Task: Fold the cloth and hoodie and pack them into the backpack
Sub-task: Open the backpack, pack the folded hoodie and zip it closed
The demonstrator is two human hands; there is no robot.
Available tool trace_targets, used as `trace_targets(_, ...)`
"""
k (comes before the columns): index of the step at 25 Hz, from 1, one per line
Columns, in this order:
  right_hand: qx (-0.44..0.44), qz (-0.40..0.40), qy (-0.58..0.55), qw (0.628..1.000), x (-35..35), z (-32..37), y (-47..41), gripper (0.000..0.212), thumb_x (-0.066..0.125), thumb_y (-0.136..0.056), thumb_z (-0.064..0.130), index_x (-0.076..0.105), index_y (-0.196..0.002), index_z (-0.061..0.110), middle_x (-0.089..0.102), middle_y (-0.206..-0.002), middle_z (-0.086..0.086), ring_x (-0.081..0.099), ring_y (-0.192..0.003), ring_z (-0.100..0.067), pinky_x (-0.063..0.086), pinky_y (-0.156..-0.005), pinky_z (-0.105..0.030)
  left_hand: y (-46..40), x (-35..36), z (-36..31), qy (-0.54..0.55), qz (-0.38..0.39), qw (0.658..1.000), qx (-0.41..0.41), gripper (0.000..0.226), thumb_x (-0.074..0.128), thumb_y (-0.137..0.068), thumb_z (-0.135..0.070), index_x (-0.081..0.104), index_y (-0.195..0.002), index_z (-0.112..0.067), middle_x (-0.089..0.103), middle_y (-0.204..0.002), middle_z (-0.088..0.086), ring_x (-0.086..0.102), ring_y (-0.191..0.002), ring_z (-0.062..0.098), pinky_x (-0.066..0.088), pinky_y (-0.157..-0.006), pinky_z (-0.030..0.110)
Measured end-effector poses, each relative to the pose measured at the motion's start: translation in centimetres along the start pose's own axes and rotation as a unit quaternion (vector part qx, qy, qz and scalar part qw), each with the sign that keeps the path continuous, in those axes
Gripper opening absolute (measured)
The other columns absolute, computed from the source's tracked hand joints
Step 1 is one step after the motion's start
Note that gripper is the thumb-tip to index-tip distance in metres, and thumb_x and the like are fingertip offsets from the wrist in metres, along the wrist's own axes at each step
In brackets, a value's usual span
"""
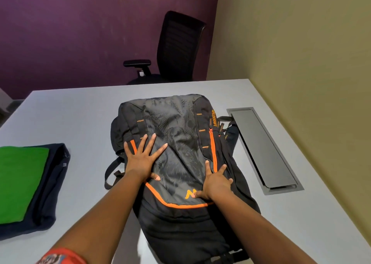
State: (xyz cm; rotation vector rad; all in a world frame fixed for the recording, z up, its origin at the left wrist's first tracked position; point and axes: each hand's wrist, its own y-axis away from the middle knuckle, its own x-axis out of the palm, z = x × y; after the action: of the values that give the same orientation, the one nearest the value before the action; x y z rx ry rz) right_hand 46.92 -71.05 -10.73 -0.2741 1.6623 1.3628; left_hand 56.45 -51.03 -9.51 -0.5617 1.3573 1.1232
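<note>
The backpack (180, 159), black and grey with orange trim, lies flat on its back at the centre of the grey tabletop (80, 111), front panel facing up. The left hand (141, 159) rests palm down on the left part of the front panel, grip released, fingers spread and straight. The right hand (215, 183) rests palm down on the lower right part of the panel beside the orange zip, grip likewise released, fingers spread. The green cloth (20, 181), folded, sits on top of the folded dark hoodie (50, 193) at the left edge of the tabletop, well apart from the backpack. A recessed cable tray (263, 149) is set into the tabletop to the right of the backpack. A black office chair (176, 46) stands beyond the far edge.
</note>
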Motion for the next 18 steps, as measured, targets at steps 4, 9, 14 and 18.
trace_targets(4,0.003,-0.045,0.001,0.999,-0.6,2.1,0.4,0.113,0.058,-0.073,0.069,-0.014,-0.148,0.025,-0.004,-0.152,-0.031,0.028,-0.135,-0.045,0.039,-0.101,-0.050,-1.9,-0.8,1.5,0.001,0.004,1.000,-0.017,0.113,0.067,-0.075,-0.054,-0.026,-0.138,-0.043,-0.031,-0.152,0.003,-0.025,-0.141,0.029,-0.001,-0.104,0.071)
trace_targets(9,-0.162,-0.390,0.047,0.905,-1.3,3.5,-0.2,0.069,0.036,-0.083,0.061,0.039,-0.140,0.020,0.044,-0.142,-0.015,0.034,-0.134,-0.035,0.028,-0.101,-0.064,-2.0,-1.2,0.0,0.135,0.033,0.989,-0.050,0.089,0.052,-0.087,-0.044,-0.012,-0.148,-0.033,-0.025,-0.155,0.005,-0.024,-0.142,0.025,-0.011,-0.109,0.062)
trace_targets(14,-0.211,-0.296,0.084,0.928,1.3,3.3,-3.0,0.071,0.019,-0.084,0.070,0.028,-0.142,0.030,0.038,-0.147,-0.008,0.023,-0.137,-0.027,0.005,-0.106,-0.063,-0.2,3.1,-2.7,0.151,-0.080,0.985,-0.005,0.101,-0.018,-0.057,-0.088,-0.026,-0.141,-0.032,-0.033,-0.149,0.005,-0.040,-0.133,0.018,-0.037,-0.096,0.051)
trace_targets(18,-0.203,-0.238,0.085,0.946,1.5,3.1,-4.1,0.083,-0.002,-0.079,0.079,0.018,-0.145,0.034,0.022,-0.152,-0.008,0.013,-0.141,-0.029,-0.008,-0.106,-0.057,0.3,5.2,-2.1,0.113,-0.093,0.989,-0.002,0.098,0.009,-0.075,-0.084,0.009,-0.150,-0.021,0.013,-0.155,0.015,0.000,-0.145,0.030,0.001,-0.109,0.061)
